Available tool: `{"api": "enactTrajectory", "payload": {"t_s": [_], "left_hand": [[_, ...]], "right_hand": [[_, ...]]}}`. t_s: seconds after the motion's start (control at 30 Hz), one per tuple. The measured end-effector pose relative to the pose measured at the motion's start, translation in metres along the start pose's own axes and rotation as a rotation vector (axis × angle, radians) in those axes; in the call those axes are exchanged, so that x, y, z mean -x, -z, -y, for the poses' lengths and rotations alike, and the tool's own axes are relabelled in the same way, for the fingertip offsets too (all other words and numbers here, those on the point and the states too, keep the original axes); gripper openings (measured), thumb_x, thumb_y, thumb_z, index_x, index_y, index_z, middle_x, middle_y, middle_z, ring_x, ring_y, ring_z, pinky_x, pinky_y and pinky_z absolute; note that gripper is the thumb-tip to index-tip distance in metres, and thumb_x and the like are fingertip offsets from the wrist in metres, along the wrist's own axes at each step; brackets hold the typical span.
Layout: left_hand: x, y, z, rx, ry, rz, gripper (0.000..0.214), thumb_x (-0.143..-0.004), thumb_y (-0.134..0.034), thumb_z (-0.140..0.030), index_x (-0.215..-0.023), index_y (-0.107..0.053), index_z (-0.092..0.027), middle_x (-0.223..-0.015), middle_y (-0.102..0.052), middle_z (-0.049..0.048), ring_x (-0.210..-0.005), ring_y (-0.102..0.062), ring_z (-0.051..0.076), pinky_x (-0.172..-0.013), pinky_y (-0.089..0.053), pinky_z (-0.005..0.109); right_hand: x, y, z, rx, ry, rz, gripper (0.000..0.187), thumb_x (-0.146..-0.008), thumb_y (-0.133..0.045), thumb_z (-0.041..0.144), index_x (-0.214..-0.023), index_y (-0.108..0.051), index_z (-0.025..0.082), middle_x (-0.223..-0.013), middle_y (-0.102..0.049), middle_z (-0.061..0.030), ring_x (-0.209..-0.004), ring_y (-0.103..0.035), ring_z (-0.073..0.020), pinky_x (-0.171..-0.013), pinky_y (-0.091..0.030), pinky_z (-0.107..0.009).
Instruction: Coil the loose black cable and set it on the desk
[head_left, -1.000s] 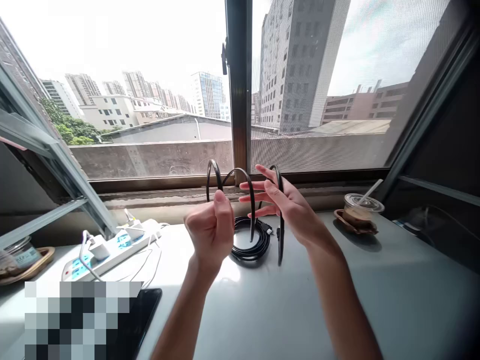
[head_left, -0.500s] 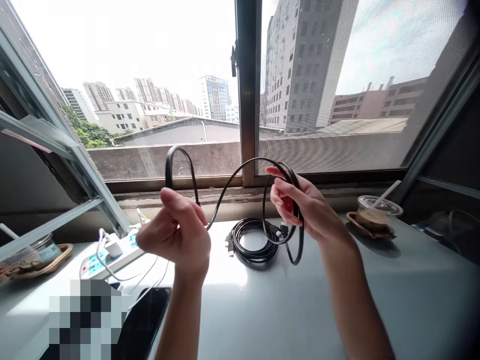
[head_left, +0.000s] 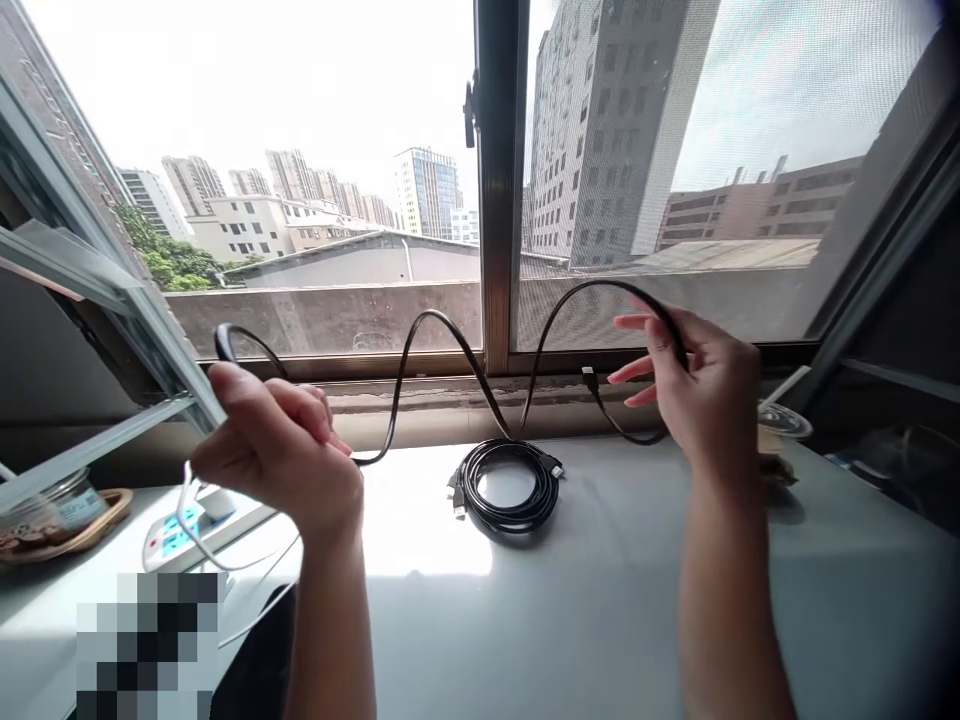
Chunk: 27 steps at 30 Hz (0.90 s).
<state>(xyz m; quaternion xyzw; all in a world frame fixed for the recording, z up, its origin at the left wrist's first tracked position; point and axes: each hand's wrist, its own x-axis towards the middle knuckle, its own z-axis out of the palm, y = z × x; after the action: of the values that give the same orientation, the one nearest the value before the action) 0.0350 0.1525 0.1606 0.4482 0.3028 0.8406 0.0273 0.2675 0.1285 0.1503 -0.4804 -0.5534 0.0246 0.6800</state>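
Note:
A black cable [head_left: 431, 314] stretches in loose waves between my two hands, above the table. My left hand [head_left: 289, 440] is closed around one part of it, and a short loop rises past the thumb. The other side runs across my right hand [head_left: 709, 400], held between the thumb and palm while the fingertips are spread. From that hand a free end hangs and curls up to a plug [head_left: 591, 382] with a metal tip. Below, a coiled black cable [head_left: 517, 518] with several plugs lies on the white table [head_left: 540, 630], touched by neither hand.
At the left are a power strip [head_left: 161, 545] with white cords and a lidded cup [head_left: 75, 505] on a brown holder. Another lidded cup [head_left: 784, 420] stands behind my right wrist. A dark flat device [head_left: 259, 650] lies by my left forearm. The window frame [head_left: 499, 200] rises behind.
My hands have moved apart, left hand leftward and right hand rightward. The loops at my right hand have come undone, and the cable now spans wider waves with its plug end hanging free.

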Motion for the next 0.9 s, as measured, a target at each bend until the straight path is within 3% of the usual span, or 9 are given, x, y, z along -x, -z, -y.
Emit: {"api": "enactTrajectory", "payload": {"t_s": [0.1,0.17,0.23,0.3,0.4,0.53,0.63,0.73,0.9], "left_hand": [[0.009,-0.007,-0.004,0.116,-0.086,-0.093,0.062,-0.092,-0.046,-0.026,-0.035,-0.025,-0.016,-0.033,-0.024,-0.0040,-0.030,-0.029,0.006,-0.039,-0.024,0.027],[0.016,-0.013,-0.005,0.122,-0.143,-0.077,0.063,-0.094,-0.046,-0.027,-0.035,-0.028,-0.016,-0.031,-0.025,-0.0047,-0.029,-0.029,0.005,-0.038,-0.021,0.026],[0.023,-0.017,-0.005,0.116,-0.191,-0.075,0.063,-0.095,-0.046,-0.029,-0.036,-0.030,-0.015,-0.031,-0.026,-0.0054,-0.028,-0.030,0.005,-0.038,-0.020,0.025],[0.031,-0.019,-0.003,0.109,-0.239,-0.058,0.063,-0.095,-0.046,-0.030,-0.036,-0.031,-0.014,-0.032,-0.026,-0.0058,-0.029,-0.030,0.004,-0.039,-0.022,0.024],[0.039,-0.018,-0.001,0.053,-0.318,0.058,0.059,-0.096,-0.042,-0.023,-0.038,-0.037,-0.014,-0.034,-0.033,-0.0055,-0.031,-0.035,0.003,-0.041,-0.027,0.022],[0.044,-0.014,-0.002,-0.066,-0.574,0.386,0.045,-0.089,-0.046,-0.010,-0.044,-0.041,-0.015,-0.039,-0.040,-0.0051,-0.036,-0.039,0.005,-0.043,-0.029,0.023],[0.047,-0.015,-0.008,-0.214,-0.691,0.697,0.040,-0.085,-0.049,-0.013,-0.046,-0.041,-0.015,-0.039,-0.040,-0.0046,-0.035,-0.036,0.006,-0.043,-0.025,0.025],[0.055,-0.018,-0.015,-0.328,-0.666,0.926,0.042,-0.087,-0.044,-0.019,-0.046,-0.040,-0.016,-0.038,-0.039,-0.0033,-0.034,-0.033,0.007,-0.042,-0.022,0.026],[0.058,-0.018,-0.022,-0.274,-0.550,0.981,0.033,-0.082,-0.045,-0.024,-0.050,-0.042,-0.017,-0.045,-0.047,-0.0012,-0.045,-0.043,0.012,-0.055,-0.033,0.028]], "right_hand": [[0.004,-0.015,0.003,-0.203,-0.086,0.188,0.038,-0.088,-0.051,0.036,-0.124,-0.056,0.026,-0.117,-0.063,-0.0069,-0.076,-0.069,-0.0187,-0.033,-0.049,-0.017],[0.008,-0.029,0.006,-0.385,-0.255,0.332,0.048,-0.092,-0.044,0.033,-0.139,-0.039,0.023,-0.116,-0.064,-0.0087,-0.089,-0.068,-0.0214,-0.039,-0.054,-0.022],[0.013,-0.042,0.010,-0.533,-0.396,0.408,0.058,-0.096,-0.037,0.030,-0.148,-0.015,0.017,-0.116,-0.064,-0.0107,-0.099,-0.065,-0.0191,-0.056,-0.060,-0.026],[0.017,-0.053,0.014,-0.651,-0.471,0.458,0.061,-0.097,-0.036,0.029,-0.148,-0.004,0.014,-0.123,-0.061,-0.0111,-0.105,-0.062,-0.0153,-0.076,-0.059,-0.028],[0.023,-0.060,0.019,-0.811,-0.515,0.580,0.047,-0.095,-0.044,0.028,-0.139,-0.031,0.018,-0.135,-0.052,-0.0078,-0.109,-0.060,-0.0152,-0.086,-0.056,-0.028],[0.026,-0.059,0.023,-0.996,-0.534,0.695,0.022,-0.091,-0.051,0.027,-0.109,-0.061,0.019,-0.133,-0.053,-0.0043,-0.110,-0.059,-0.0168,-0.086,-0.055,-0.027],[0.024,-0.055,0.024,-0.919,-0.551,0.675,0.026,-0.091,-0.050,0.037,-0.103,-0.066,0.020,-0.125,-0.060,-0.0043,-0.098,-0.064,-0.0145,-0.073,-0.056,-0.020],[0.021,-0.051,0.023,-0.757,-0.464,0.649,0.035,-0.085,-0.056,0.049,-0.097,-0.068,0.019,-0.114,-0.065,-0.0057,-0.076,-0.064,-0.0116,-0.052,-0.049,-0.016],[0.017,-0.041,0.017,-0.542,-0.230,0.561,0.026,-0.077,-0.067,0.026,-0.101,-0.066,0.017,-0.090,-0.071,-0.0031,-0.055,-0.054,-0.0073,-0.051,-0.047,-0.019]]}}
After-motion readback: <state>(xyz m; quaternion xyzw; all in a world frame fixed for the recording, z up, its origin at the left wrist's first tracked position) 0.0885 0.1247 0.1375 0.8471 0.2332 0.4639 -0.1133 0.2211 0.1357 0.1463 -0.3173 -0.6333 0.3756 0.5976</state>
